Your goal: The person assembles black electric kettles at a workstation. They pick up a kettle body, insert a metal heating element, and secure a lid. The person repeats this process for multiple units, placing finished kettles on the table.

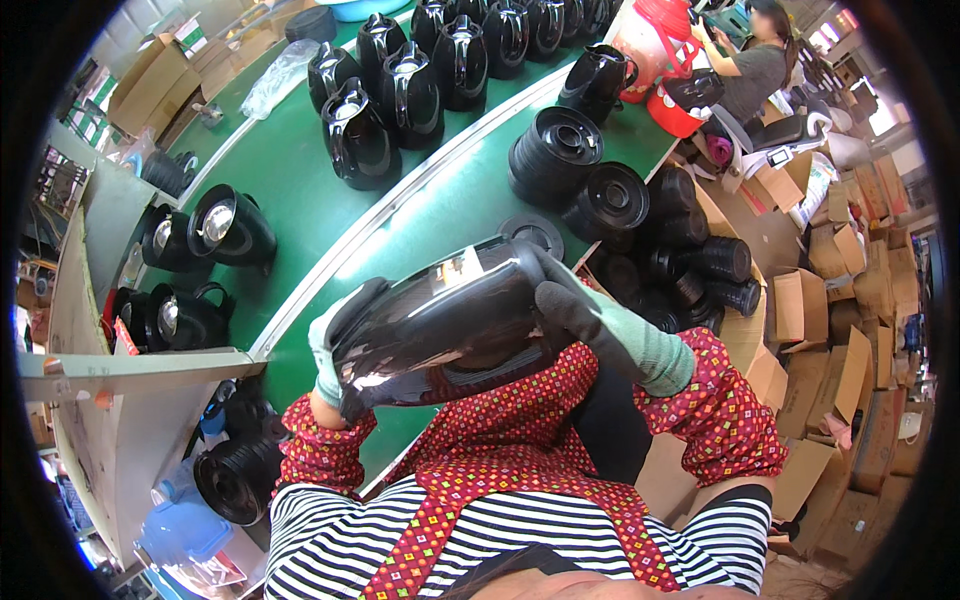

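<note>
— While the green belt (300,170) curves away up the middle, what sits on it?
— A row of finished black jugs (410,95) with handles, standing upright, running toward the far end. A silver rail (400,200) splits the belt from the green bench (440,215) nearer the person.

— And on that bench?
— Stacks of round black bases (555,150), lying on their sides, with more piled in a heap (700,265) just off the edge to the right. Cardboard boxes (830,330) crowd the floor beyond them. One flat black ring (532,232) lies alone near the bases.

— What about the person's own hands?
— Both grip one glossy black jug body (440,320), tipped on its side above the bench, close to the chest. The left hand (335,350), in a pale green glove, is wrapped around the lower end; the right hand (575,300), dark-gloved at the fingers, is closed over the upper end.

— Anyone else about?
— Another person (750,60) sits at the far right end, beside a red jug (655,35) — their hands are too small to read.

— Left side?
— More black jug shells (215,230) lie on their sides on a shelf.
</note>
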